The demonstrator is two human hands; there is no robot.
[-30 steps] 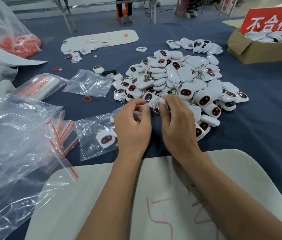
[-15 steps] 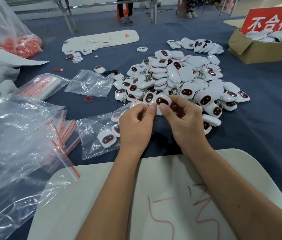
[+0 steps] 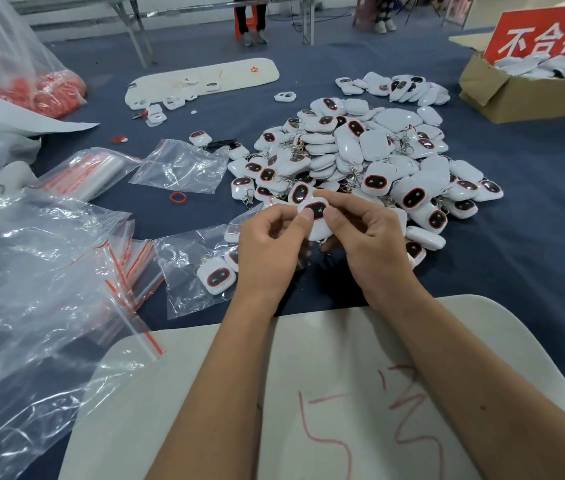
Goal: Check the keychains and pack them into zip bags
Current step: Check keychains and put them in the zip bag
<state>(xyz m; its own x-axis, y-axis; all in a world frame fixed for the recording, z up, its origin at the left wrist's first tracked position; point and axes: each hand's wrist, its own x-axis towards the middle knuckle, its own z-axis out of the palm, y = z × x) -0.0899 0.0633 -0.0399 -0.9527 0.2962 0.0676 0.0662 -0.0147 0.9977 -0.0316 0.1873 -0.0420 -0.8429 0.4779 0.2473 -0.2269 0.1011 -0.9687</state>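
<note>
Both hands hold one white keychain with a dark red-rimmed face, face up, just in front of the big keychain pile. My left hand pinches its left edge with thumb and fingers. My right hand pinches its right edge. A clear zip bag with a few keychains inside lies flat on the blue cloth left of my left hand. A stack of flat zip bags with red seals lies further left.
A white board with red marks lies under my forearms. Large crumpled plastic fills the left. A cardboard box with a red sign stands far right. A loose zip bag, a red ring and another white board lie beyond.
Both hands have drawn the keychain up and toward me off the pile's edge, and its dark face now points up between my thumbs.
</note>
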